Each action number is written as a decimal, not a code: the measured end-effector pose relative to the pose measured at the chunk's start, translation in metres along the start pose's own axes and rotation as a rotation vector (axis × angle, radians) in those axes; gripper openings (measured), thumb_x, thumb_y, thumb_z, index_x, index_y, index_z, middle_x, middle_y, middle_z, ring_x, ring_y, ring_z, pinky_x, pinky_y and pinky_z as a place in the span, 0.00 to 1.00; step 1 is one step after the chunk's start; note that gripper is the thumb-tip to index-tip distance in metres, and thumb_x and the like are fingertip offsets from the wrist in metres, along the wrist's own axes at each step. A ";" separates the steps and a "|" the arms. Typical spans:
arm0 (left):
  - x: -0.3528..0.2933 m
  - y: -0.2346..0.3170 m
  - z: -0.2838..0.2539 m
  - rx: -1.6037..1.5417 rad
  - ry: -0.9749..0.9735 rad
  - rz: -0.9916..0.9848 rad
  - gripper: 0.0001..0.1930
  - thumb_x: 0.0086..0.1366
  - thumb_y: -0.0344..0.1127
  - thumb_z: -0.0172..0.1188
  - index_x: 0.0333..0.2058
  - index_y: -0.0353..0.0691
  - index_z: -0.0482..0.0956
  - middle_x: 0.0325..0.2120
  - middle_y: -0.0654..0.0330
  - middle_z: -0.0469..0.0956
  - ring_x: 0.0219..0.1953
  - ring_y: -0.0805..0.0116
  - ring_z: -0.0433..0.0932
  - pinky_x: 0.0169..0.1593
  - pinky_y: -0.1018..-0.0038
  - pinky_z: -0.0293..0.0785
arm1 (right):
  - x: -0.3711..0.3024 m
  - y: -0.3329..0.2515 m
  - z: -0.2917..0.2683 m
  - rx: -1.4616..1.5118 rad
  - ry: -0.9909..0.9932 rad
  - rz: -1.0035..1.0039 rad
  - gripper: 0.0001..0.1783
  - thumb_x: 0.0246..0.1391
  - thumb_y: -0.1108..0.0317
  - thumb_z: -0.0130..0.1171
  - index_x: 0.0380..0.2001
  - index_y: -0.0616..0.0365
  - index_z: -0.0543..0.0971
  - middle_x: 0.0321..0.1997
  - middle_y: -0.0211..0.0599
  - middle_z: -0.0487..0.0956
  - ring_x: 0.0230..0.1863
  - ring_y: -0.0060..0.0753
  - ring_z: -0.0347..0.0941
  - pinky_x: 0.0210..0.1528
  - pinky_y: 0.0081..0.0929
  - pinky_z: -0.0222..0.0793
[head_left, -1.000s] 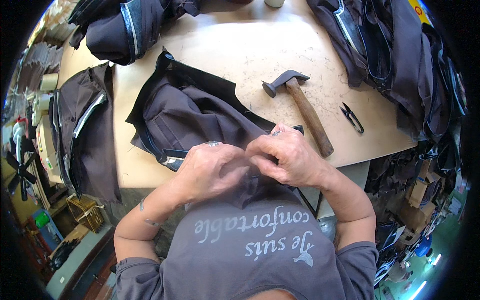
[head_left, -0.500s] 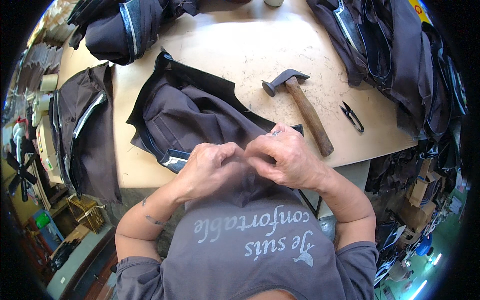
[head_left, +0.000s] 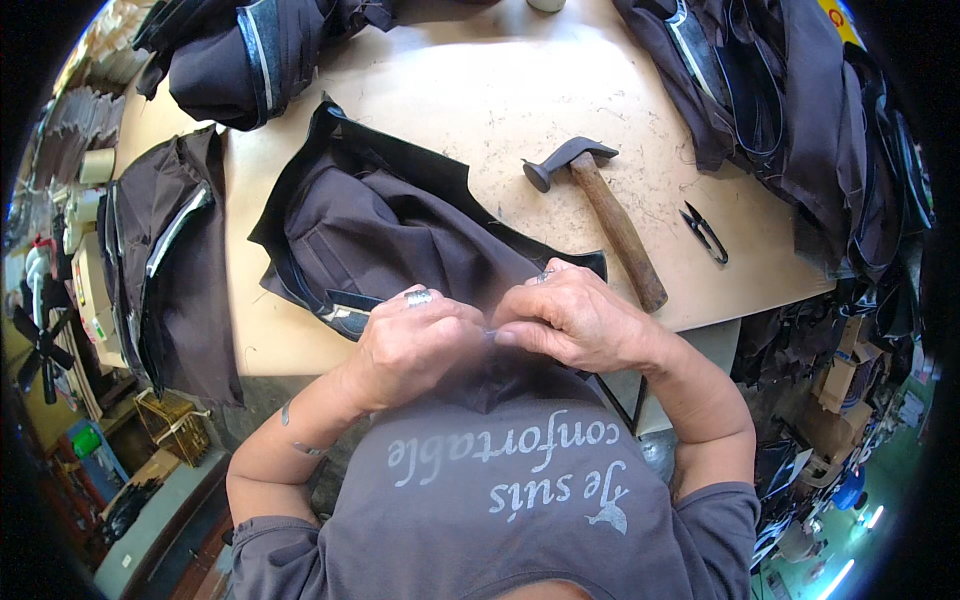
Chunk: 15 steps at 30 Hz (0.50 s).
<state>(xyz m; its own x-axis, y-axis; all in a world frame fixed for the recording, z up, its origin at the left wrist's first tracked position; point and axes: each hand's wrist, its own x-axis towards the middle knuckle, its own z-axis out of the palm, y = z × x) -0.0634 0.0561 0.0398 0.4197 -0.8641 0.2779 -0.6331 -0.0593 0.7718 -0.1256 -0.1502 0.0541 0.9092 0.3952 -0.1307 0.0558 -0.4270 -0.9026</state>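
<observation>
Both hands, left hand [head_left: 415, 345] and right hand [head_left: 575, 320], pinch the near edge of the dark garment [head_left: 400, 225] at the tabletop [head_left: 480, 90] front. Hammer [head_left: 605, 210] and snips [head_left: 705, 232] lie right; fabric piles [head_left: 800, 110] crowd the edges.

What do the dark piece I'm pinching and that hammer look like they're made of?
The dark brown garment piece looks like matte woven cloth: it folds softly and creases. The hammer seems to have a dull dark metal head and a plain brown wooden handle showing grain-like wear. Both hands, left hand and right hand, pinch the cloth's edge.
</observation>
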 end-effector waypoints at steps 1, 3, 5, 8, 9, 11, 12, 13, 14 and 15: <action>0.000 0.000 0.000 0.009 -0.004 0.008 0.12 0.44 0.21 0.63 0.29 0.38 0.72 0.25 0.56 0.77 0.25 0.61 0.77 0.28 0.74 0.69 | 0.001 -0.001 -0.001 -0.005 -0.011 0.001 0.11 0.48 0.63 0.57 0.25 0.60 0.76 0.18 0.45 0.74 0.24 0.46 0.73 0.29 0.36 0.67; -0.002 -0.002 -0.001 -0.101 -0.016 -0.059 0.13 0.45 0.21 0.64 0.30 0.38 0.72 0.25 0.56 0.77 0.27 0.63 0.77 0.29 0.74 0.70 | 0.001 -0.002 -0.002 0.004 -0.032 0.005 0.10 0.48 0.63 0.57 0.25 0.60 0.76 0.18 0.46 0.74 0.24 0.47 0.73 0.28 0.36 0.67; 0.000 0.000 -0.003 -0.255 -0.025 -0.202 0.13 0.46 0.22 0.64 0.31 0.38 0.73 0.25 0.56 0.77 0.29 0.65 0.78 0.30 0.73 0.71 | 0.001 -0.003 -0.003 0.030 -0.056 0.007 0.10 0.48 0.64 0.57 0.25 0.60 0.76 0.18 0.45 0.74 0.24 0.47 0.73 0.28 0.35 0.67; 0.008 0.011 -0.008 -0.468 -0.010 -0.483 0.07 0.53 0.27 0.62 0.31 0.35 0.75 0.25 0.57 0.77 0.29 0.71 0.77 0.32 0.75 0.72 | 0.001 -0.004 -0.004 0.019 -0.041 0.021 0.09 0.47 0.64 0.57 0.24 0.59 0.76 0.17 0.45 0.74 0.23 0.46 0.73 0.28 0.35 0.67; 0.011 0.012 -0.012 -0.445 -0.096 -0.536 0.07 0.53 0.28 0.61 0.31 0.35 0.76 0.24 0.58 0.78 0.28 0.72 0.77 0.31 0.76 0.71 | 0.001 -0.004 -0.003 0.016 -0.044 0.019 0.09 0.47 0.64 0.58 0.23 0.59 0.76 0.17 0.45 0.74 0.23 0.46 0.73 0.28 0.35 0.67; 0.019 0.013 -0.021 -0.396 -0.272 -0.637 0.06 0.55 0.30 0.61 0.31 0.34 0.78 0.22 0.59 0.78 0.26 0.73 0.76 0.30 0.77 0.70 | 0.002 -0.004 -0.003 0.009 -0.048 0.018 0.09 0.47 0.64 0.58 0.23 0.59 0.75 0.17 0.45 0.74 0.23 0.46 0.73 0.28 0.34 0.67; 0.017 0.011 -0.019 -0.389 -0.275 -0.592 0.06 0.55 0.31 0.61 0.30 0.34 0.79 0.21 0.62 0.78 0.23 0.76 0.74 0.28 0.79 0.69 | 0.002 -0.004 -0.002 0.008 -0.043 0.015 0.09 0.47 0.64 0.58 0.22 0.59 0.75 0.17 0.44 0.74 0.23 0.46 0.73 0.28 0.34 0.67; 0.018 0.011 -0.019 -0.408 -0.284 -0.628 0.06 0.55 0.31 0.61 0.30 0.34 0.79 0.21 0.62 0.78 0.23 0.77 0.74 0.28 0.80 0.68 | 0.002 -0.004 -0.001 0.006 -0.039 0.011 0.09 0.47 0.64 0.58 0.22 0.59 0.75 0.17 0.44 0.74 0.22 0.46 0.73 0.28 0.34 0.67; 0.018 0.011 -0.020 -0.427 -0.293 -0.663 0.07 0.55 0.31 0.61 0.29 0.34 0.79 0.20 0.62 0.78 0.23 0.78 0.73 0.28 0.80 0.68 | 0.002 -0.003 -0.001 0.004 -0.035 0.007 0.09 0.47 0.65 0.58 0.22 0.59 0.75 0.17 0.44 0.74 0.22 0.46 0.73 0.28 0.34 0.67; 0.019 0.011 -0.021 -0.446 -0.302 -0.699 0.07 0.55 0.31 0.62 0.29 0.34 0.79 0.20 0.62 0.78 0.23 0.79 0.72 0.27 0.80 0.68 | 0.002 -0.004 -0.001 0.014 -0.045 0.014 0.09 0.47 0.64 0.57 0.22 0.59 0.75 0.17 0.45 0.74 0.23 0.46 0.73 0.28 0.34 0.67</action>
<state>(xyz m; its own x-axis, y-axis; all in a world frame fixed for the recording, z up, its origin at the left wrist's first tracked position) -0.0493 0.0498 0.0656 0.3860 -0.8023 -0.4553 0.0434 -0.4773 0.8777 -0.1233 -0.1482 0.0578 0.8903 0.4256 -0.1617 0.0371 -0.4218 -0.9059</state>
